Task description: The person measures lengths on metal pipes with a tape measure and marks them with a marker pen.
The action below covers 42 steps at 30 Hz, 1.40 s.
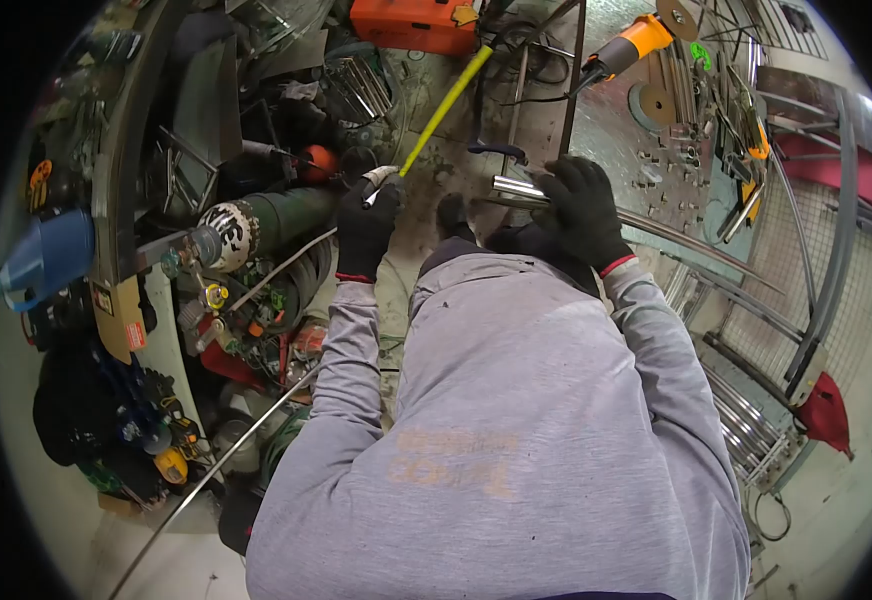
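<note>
Tape (446,110) and Tubing (519,188) in Hand

A person in a grey shirt (516,380) stands amid crowded metalwork, black gloves ending in red cuffs. The left hand (366,228) has its fingers closed around a small pale object (381,176) (its shape is mostly lost in the glove), and the yellow tape reaches forward and to the right from that hand. The right hand (581,205) has its fingers curled over the shiny tubing, whose cut end juts out toward the left hand, well apart from it. The tubing lies crosswise in front of the person.

Ahead and to the right, an orange grinder (636,46) and a round disc (650,107) lie on the metal tabletop (606,138), near a row of narrow stock. An orange box (411,25) sits at the far end of the scene. On the left, a green cylinder (301,218) with a white, lettered shoulder lies on its side, and a blue jug (56,250) stands farther out.
</note>
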Each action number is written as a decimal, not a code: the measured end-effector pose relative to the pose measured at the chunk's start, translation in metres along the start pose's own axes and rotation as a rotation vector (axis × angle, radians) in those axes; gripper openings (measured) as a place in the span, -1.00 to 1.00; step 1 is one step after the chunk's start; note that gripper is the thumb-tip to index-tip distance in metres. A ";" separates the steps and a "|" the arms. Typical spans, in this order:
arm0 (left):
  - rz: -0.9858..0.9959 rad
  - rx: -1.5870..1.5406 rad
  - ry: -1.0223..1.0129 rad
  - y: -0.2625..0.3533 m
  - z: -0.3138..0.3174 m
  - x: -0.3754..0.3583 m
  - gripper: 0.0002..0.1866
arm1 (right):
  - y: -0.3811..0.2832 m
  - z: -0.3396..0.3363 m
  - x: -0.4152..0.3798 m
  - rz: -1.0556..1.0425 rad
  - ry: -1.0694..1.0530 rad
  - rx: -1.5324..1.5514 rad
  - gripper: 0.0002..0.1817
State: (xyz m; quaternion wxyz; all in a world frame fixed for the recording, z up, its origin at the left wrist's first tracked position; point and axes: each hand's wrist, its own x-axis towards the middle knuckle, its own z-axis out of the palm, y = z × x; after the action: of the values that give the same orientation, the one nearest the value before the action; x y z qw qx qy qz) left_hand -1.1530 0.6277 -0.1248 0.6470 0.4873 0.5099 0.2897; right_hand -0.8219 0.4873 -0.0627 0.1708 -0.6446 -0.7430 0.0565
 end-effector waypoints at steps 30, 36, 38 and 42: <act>0.015 0.227 0.290 -0.056 0.076 -0.060 -0.69 | 0.000 0.033 0.036 0.296 -0.265 0.422 0.12; -0.135 -0.007 0.173 -0.056 0.094 -0.076 -0.71 | 0.000 0.039 0.040 0.332 -0.250 0.462 0.19; -0.083 -0.057 0.143 -0.076 0.091 -0.082 -0.71 | 0.000 0.039 0.040 0.366 -0.228 0.496 0.19; -0.187 -0.061 0.164 -0.092 0.092 -0.102 -0.67 | 0.001 0.038 0.041 0.421 -0.203 0.608 0.18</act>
State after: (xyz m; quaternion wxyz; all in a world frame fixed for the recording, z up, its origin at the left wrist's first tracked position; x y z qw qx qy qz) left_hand -1.1092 0.4752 -0.1709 0.6418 0.3922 0.5954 0.2824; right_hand -0.8382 0.5332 -0.0911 0.2645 -0.6941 -0.5567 0.3719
